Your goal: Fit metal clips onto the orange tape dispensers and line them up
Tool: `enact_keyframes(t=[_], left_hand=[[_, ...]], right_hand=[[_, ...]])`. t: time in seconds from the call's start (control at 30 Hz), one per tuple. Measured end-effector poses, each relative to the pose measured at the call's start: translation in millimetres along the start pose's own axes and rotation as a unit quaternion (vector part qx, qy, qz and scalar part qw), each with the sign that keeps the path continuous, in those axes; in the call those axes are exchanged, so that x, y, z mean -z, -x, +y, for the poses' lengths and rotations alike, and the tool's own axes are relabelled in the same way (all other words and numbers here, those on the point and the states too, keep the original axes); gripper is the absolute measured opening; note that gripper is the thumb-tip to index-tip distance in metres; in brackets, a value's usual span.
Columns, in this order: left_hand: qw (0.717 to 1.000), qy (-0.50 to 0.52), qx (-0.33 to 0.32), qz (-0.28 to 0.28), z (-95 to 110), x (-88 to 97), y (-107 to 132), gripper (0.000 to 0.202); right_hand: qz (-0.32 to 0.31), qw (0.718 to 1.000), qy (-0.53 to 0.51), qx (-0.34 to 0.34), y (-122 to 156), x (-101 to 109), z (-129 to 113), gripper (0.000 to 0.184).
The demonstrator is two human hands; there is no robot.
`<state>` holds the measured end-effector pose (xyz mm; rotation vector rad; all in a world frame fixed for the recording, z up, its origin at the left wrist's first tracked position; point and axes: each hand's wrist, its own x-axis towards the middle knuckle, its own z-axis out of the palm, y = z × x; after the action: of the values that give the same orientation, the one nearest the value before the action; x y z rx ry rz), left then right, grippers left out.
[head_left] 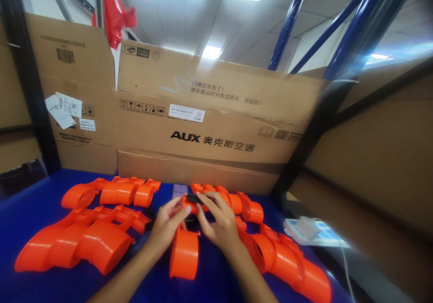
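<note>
In the middle of the head view my left hand point(166, 219) pinches an orange plastic part point(191, 207) between thumb and fingers. My right hand point(219, 222) grips a small black piece point(193, 198) lying against the top of that part. Whether the black piece is fixed to it cannot be made out. Just below my hands is an orange ring-shaped piece point(184, 254), and I cannot tell whether it joins the held part. Something dark, partly hidden, lies beside my left wrist.
Rows of orange ring-shaped parts point(104, 246) lie on the blue tabletop point(20, 204) at left, and more orange parts point(287, 262) at right. A phone point(179, 190) lies behind my hands. A cardboard sheet point(216, 127) stands at the back; a white power strip point(318, 233) is at right.
</note>
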<state>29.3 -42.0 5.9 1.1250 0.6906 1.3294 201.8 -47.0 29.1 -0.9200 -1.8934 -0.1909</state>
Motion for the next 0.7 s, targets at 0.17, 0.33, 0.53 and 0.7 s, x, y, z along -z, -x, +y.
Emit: enact_keyframes(t=[0.17,0.33,0.53,0.7], left_hand=[[0.999,0.002,0.011,-0.034,-1,-2.8,2,0.052],[1.000,-0.009,0.006,-0.017,-2,-4.9,6,0.047],[1.000,-0.024,-0.013,0.001,4,-6.7,7,0.039],[0.999,-0.002,0.010,0.039,2,-0.4,1,0.043]], right_hand=[[0.014,1.000,0.004,0.016,3,3,0,0.041],[-0.001,1.000,0.007,0.030,5,2,-2,0.041],[-0.048,0.998,-0.042,-0.008,-3,3,-9,0.039],[0.049,0.989,-0.067,-0.118,-8,14,8,0.030]])
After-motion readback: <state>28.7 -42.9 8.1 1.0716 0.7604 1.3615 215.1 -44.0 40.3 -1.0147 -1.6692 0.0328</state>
